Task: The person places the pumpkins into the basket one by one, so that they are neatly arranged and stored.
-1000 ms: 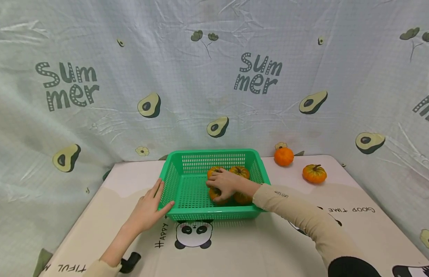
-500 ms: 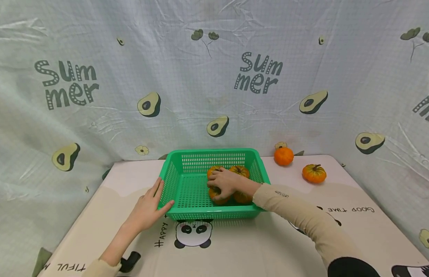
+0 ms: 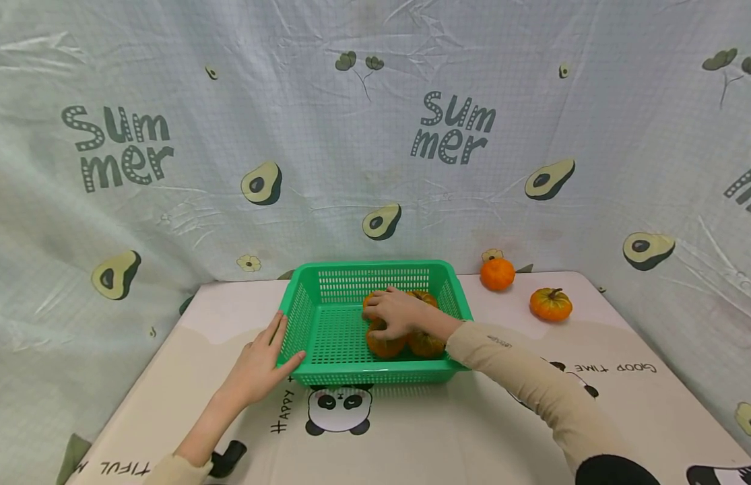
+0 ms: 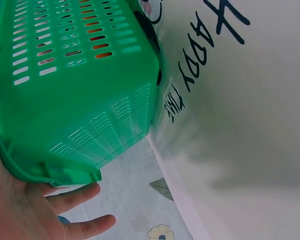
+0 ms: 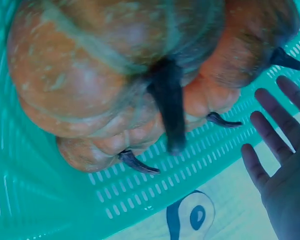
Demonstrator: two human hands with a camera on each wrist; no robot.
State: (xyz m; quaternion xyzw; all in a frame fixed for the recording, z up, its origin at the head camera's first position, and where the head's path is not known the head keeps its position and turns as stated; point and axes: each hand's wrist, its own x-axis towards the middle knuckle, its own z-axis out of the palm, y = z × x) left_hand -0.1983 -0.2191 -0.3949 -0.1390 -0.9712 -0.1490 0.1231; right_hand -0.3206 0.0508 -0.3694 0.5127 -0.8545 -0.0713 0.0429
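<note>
A green plastic basket (image 3: 375, 376) stands on the table with several small orange pumpkins gathered in its right half. My right hand (image 3: 398, 313) is inside it, above the front-left pumpkin (image 3: 385, 345) and partly covering the back ones. In the right wrist view, the fingers (image 5: 277, 132) are spread and fairly straight, apart from the pumpkins, with nothing held. A large pumpkin (image 5: 100, 65) with a dark stem fills the near part of that view. My left hand (image 3: 260, 364) rests at the basket's left rim, fingers extended; the left wrist view shows fingers (image 4: 75, 197) reaching past the rim.
Two more pumpkins lie outside the basket at the back right: a plain orange one (image 3: 497, 274) and a striped one (image 3: 551, 304) with its stem up. A printed cloth (image 3: 327, 135) hangs behind the table (image 3: 411, 431).
My right hand has risen slightly off the front-left pumpkin and shifted a little back, so more of that pumpkin shows. The left hand and basket have stayed put.
</note>
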